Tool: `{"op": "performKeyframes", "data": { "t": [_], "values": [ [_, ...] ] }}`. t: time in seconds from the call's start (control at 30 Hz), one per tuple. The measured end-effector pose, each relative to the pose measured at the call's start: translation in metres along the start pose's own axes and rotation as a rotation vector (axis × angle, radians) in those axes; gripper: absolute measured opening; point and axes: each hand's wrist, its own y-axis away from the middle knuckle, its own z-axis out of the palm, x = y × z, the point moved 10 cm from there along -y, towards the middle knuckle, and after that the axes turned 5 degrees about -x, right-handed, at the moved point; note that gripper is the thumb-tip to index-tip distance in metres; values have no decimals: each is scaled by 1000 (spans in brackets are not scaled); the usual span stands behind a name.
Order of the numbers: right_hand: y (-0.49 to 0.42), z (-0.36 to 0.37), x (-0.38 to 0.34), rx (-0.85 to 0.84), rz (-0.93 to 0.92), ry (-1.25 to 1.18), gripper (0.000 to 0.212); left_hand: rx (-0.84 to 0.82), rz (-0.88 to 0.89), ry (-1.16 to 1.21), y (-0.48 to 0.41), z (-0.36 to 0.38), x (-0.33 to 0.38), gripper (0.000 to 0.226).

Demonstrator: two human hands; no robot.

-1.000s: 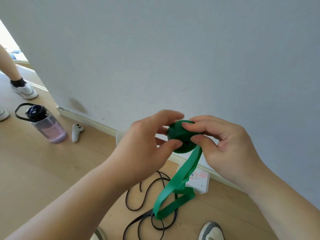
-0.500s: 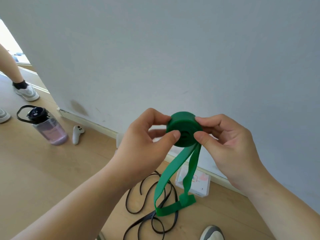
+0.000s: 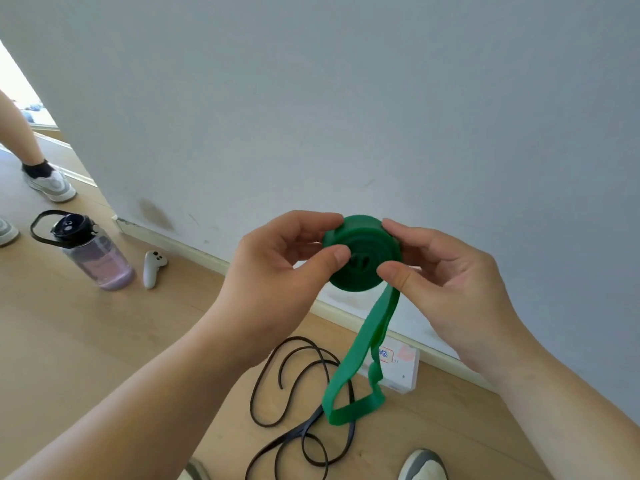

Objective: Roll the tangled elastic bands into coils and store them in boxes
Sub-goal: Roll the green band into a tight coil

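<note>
A green elastic band is partly wound into a thick coil [image 3: 362,252] held up in front of the wall. My left hand [image 3: 277,271] pinches the coil's left side between thumb and fingers. My right hand [image 3: 446,271] pinches its right side, thumb on the face. The loose green tail [image 3: 360,372] hangs down in a loop. A tangled black band [image 3: 298,396] lies on the wooden floor below. A clear plastic box [image 3: 401,370] with a label sits by the baseboard, partly hidden behind the tail.
A purple water bottle [image 3: 93,254] with a black lid and a white controller [image 3: 152,268] lie on the floor at left. Another person's leg and sneaker [image 3: 52,183] stand at far left. My shoe [image 3: 424,465] shows at the bottom. A grey wall fills the back.
The coil has turned between my fingers and taken up more band, so the hanging tail is shorter and has swung right. Both hands shifted their grip round the coil.
</note>
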Motion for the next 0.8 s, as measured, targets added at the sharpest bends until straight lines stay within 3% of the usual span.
{"op": "performKeyframes", "data": {
  "t": [0.1, 0.23, 0.33, 0.4, 0.5, 0.8],
  "values": [
    [1, 1, -4, -10, -41, -4, 44, -60, -67, 78, 1, 8, -7, 23],
    [3, 11, -12, -81, -135, 277, 46, -83, 55, -389, 5, 12, 6, 33],
    [6, 23, -17, -145, -216, 381, 45, -133, 93, -429, 9, 21, 8, 41],
    [6, 18, -20, -97, -231, 363, 43, -116, 75, -404, 7, 19, 7, 39],
    [1, -1, -9, 17, -93, 126, 38, -65, 35, -312, 4, 11, 4, 37],
    [0, -5, -11, 15, -74, -36, 41, -52, -21, 143, 4, 11, -8, 29]
  ]
}}
